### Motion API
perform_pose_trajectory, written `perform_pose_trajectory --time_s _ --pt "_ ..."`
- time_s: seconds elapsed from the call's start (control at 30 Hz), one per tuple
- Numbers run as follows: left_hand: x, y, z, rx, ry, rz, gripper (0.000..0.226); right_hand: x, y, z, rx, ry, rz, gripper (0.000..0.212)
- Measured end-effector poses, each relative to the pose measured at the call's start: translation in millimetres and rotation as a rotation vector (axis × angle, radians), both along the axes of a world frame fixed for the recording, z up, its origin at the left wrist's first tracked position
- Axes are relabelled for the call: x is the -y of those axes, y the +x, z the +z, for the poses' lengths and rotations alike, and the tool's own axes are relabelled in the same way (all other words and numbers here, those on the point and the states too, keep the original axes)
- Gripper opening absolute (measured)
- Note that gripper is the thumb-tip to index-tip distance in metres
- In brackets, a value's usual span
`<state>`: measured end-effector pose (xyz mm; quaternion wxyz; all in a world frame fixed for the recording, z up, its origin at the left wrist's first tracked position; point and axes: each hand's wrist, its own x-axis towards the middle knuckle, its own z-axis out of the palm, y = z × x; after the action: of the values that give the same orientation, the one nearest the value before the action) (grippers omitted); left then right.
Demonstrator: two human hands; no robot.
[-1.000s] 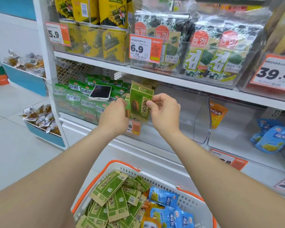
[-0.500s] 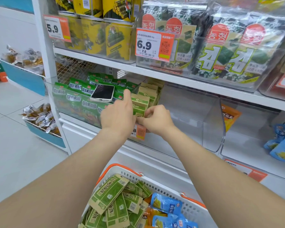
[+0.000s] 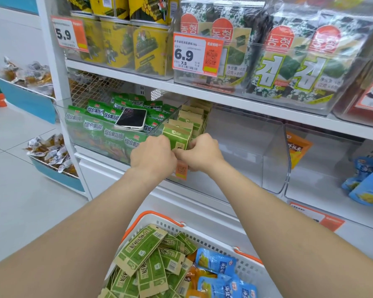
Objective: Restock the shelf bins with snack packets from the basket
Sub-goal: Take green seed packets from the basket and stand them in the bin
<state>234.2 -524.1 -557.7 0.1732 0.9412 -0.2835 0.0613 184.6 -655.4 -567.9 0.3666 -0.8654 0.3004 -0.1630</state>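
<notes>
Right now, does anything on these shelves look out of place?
Yes. A phone lies face up on the green snack packets in the left clear bin. It is not stock, so it looks odd there.

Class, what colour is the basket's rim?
Orange, on the white basket, seen in the head view.

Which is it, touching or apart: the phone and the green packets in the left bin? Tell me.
Touching. The head view shows the phone lying flat directly on top of the green packets, no gap beneath it.

phone [image 3: 131,119] on green packets, seaweed packs [image 3: 289,61], price tags [image 3: 197,54]
</notes>
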Motion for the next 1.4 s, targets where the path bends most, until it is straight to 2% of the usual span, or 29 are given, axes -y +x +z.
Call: perform_pose_trajectory --time_s 0.1,0.2,0.27,0.33,0.43,0.53,0.6,0.73,0.83,0.97,1.13,1.27,1.4 --pt "-7 -1 1 0.001 -0.022 -0.019 0.015 2 -16 4 -0.025 -0.035 0.012 0.034" --pt "-17 -3 6 -0.008 -0.09 -0.051 0.017 -6 -38 8 0.07 -0.184 -0.004 0.012" --pt "-24 -5 7 -0.043 -0.068 -0.071 0.014 -13 -51 10 0.183 -0.33 0.052 0.011" --pt "-32 -8 4 -0.139 0.018 -0.137 0.02 -20 -63 12 0.193 -0.445 0.185 0.013" --pt "-46 -17 -7 -0.434 0.226 -0.309 0.02 -33 -82 6 -0.016 -0.577 0.442 0.017" --pt "-58 -30 -22 -0.643 0.546 -0.409 0.02 -45 -98 -5 -0.402 -0.608 0.654 0.021" --pt "-62 -40 -35 -0.619 0.713 -0.462 0.025 -56 -107 -16 -0.62 -0.599 0.735 0.02" --pt "-66 -67 -64 -0.467 0.9 -0.557 0.027 -88 -126 -50 -1.008 -0.685 0.888 0.02" --pt "-72 -87 -99 -0.488 1.029 -0.615 0.032 -107 -137 -71 -1.169 -0.709 0.96 0.026" --pt "-83 -112 -123 -0.541 1.129 -0.691 0.042 -125 -146 -80 -1.247 -0.756 0.99 0.021" --pt "-97 -126 -145 -0.488 1.288 -0.783 0.062 -139 -147 -78 -1.25 -0.743 0.999 0.021" --pt "-99 -127 -152 -0.422 1.244 -0.792 0.053 -142 -145 -75 -1.219 -0.749 0.997 0.026" --pt "-100 -127 -155 -0.391 1.237 -0.806 0.047 -136 -142 -69 -1.223 -0.726 0.972 0.02"
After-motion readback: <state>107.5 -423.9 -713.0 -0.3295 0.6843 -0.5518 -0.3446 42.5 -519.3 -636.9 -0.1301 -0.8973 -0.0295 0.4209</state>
